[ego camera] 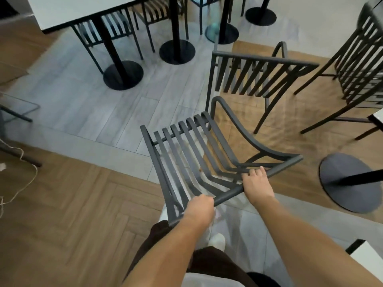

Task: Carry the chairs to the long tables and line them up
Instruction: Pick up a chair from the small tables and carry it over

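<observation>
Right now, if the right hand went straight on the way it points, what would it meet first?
The right hand grips the top bar of the carried chair. Straight ahead, it would probably meet the second chair first, though depth is unclear.

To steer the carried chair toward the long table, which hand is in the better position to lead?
Probably the left hand. It grips the top rail of the carried chair on the side nearer the long table, which lies ahead to the left. The right hand grips the same rail farther right.

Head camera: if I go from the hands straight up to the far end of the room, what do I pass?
Left hand and right hand gripping the carried chair → standing chair → round table base → long white table.
</observation>
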A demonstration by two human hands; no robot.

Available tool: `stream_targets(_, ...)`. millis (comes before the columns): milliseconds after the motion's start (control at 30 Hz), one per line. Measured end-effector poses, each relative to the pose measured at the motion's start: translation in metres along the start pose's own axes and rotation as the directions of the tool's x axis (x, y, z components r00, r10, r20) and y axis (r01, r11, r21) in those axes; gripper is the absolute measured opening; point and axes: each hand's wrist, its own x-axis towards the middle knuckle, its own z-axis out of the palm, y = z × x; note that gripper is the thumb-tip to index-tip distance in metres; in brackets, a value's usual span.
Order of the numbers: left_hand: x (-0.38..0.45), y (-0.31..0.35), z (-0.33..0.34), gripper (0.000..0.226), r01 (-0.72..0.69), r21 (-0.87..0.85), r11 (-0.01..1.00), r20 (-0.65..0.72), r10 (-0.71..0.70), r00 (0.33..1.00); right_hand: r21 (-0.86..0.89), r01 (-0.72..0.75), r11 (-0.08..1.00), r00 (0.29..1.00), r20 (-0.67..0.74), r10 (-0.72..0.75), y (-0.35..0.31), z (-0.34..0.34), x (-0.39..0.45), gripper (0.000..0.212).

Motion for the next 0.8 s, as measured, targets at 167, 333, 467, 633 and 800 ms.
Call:
stream_targets(167, 0.005, -0.028, -0.011, 0.022, 0.051, 0.003, 0.999, -0.074, -0.05, 0.996, 0.0, 0.024, 1.0, 1.0, -0.012, -0.024, -0.027, -0.016, 0.019, 0.034)
stream_targets(333, 0.005, -0.048, -0.024, 0.023, 0.086, -0.015, 0.996, -0.086, -0.087, 0.993, 0.026, 0.067, 0.997, 0.998, -0.024, -0.066, -0.046, -0.027, 0.035, 0.036)
stream_targets(467, 0.01, -0.069, -0.031, 0.022, 0.097, -0.059, 0.994, -0.091, -0.102, 0.991, 0.02, 0.071, 0.997, 0.997, -0.04, -0.071, -0.065, -0.036, 0.045, 0.037)
stream_targets(633, 0.021, -0.108, -0.049, 0.019, 0.09, -0.105, 0.99, -0.127, -0.103, 0.987, 0.016, 0.076, 0.997, 0.997, -0.021, -0.076, -0.097, -0.057, 0.07, 0.04)
stream_targets(800, 0.033, -0.155, -0.074, 0.022, 0.143, -0.15, 0.978, -0.127, -0.163, 0.978, 0.002, 0.104, 0.995, 0.994, -0.015, -0.104, -0.135, -0.083, 0.099, 0.035)
